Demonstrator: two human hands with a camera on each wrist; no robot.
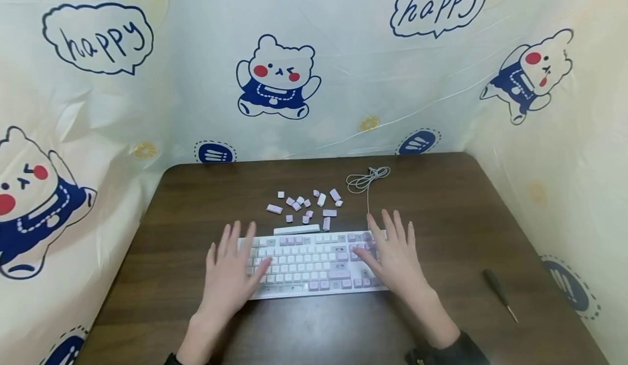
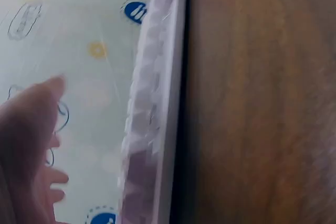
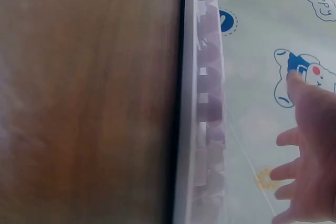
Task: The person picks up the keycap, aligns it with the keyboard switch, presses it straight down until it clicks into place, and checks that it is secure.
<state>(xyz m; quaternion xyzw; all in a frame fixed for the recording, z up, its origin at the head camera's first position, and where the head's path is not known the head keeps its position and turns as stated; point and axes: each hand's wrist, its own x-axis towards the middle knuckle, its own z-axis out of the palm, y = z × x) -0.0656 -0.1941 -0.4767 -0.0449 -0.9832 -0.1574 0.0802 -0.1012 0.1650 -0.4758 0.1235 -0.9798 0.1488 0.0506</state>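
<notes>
Both hands (image 1: pixel 314 269) lie flat, seemingly touching the keyboard (image 1: pixel 314 264).

Dark wood table (image 1: pixel 441 201): keyboard (image 1: pixel 314 264), loose keycaps (image 1: pixel 306 206), cable (image 1: pixel 368 180), screwdriver (image 1: pixel 499 294).

We see a white and lilac keyboard (image 1: pixel 314 264) lying flat near the middle of the tabletop (image 1: pixel 441 201), long side left to right. Several sockets show bare among its keys. Loose keycaps (image 1: pixel 306 207) lie scattered just beyond its far edge.
</notes>
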